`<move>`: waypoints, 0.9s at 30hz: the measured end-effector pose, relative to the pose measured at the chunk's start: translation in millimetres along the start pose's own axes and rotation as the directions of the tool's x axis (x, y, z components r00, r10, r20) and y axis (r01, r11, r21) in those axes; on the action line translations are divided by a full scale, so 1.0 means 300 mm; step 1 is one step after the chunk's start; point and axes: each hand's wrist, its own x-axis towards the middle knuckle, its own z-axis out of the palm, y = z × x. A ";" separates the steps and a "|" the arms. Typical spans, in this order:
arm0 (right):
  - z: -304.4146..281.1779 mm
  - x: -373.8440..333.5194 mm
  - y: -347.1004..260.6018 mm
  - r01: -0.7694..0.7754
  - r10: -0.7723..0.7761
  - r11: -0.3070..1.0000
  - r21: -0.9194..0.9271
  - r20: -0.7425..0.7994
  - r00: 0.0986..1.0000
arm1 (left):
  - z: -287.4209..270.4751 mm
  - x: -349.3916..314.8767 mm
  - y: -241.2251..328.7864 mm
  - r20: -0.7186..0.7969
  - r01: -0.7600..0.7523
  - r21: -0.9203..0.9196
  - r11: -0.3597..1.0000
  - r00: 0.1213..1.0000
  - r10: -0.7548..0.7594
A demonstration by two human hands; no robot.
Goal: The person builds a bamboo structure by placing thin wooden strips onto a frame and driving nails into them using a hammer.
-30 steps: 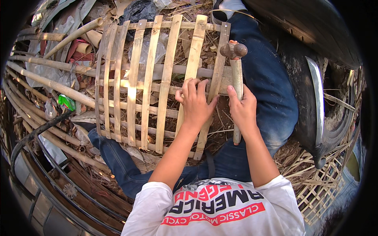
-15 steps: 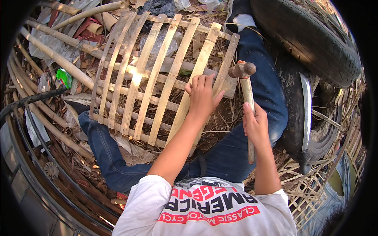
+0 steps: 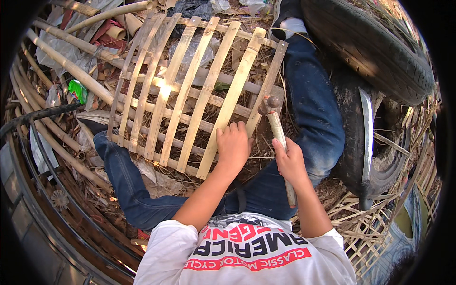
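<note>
A lattice panel of pale bamboo slats (image 3: 185, 102) lies between my legs, long slats crossing several thinner strips. My left hand (image 3: 234, 145) is closed at the near end of the rightmost slats, its fingers curled over the bamboo; the fingertips' exact hold is partly hidden. My right hand (image 3: 291, 162) grips the pale handle of a hammer (image 3: 275, 126) midway along. The rusty hammer head hovers above or touches the rightmost slat; I cannot tell which. Behind that slat, next to the hammer head, shows part of a flat wooden block (image 3: 277, 95).
Old tyres (image 3: 370, 45) lie at the right, beside my right leg (image 3: 316, 95). Bamboo poles (image 3: 71, 66) and plastic litter fill the left, with a green wrapper (image 3: 77, 91) among them. A black metal frame (image 3: 40, 156) stands at the lower left. Woven bamboo (image 3: 375, 232) lies lower right.
My left hand has drawn back toward me along the slats, its spread fingers now curled. The hammer has moved left and lower, its head now over the rightmost slat.
</note>
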 end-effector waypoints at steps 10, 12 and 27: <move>0.001 0.062 -0.152 0.211 -0.240 0.965 -0.158 -0.198 0.950 | 0.113 -0.002 -0.005 -0.046 -0.026 0.126 0.992 0.998 0.032; -0.023 0.020 -0.143 0.165 -0.190 0.975 -0.148 -0.169 0.967 | 0.094 -0.011 -0.007 -0.064 -0.039 0.115 0.993 0.997 0.046; -0.152 0.013 -0.171 0.031 -0.045 0.996 -0.089 -0.152 0.987 | 0.164 -0.005 -0.011 -0.073 -0.011 0.170 0.985 0.997 0.024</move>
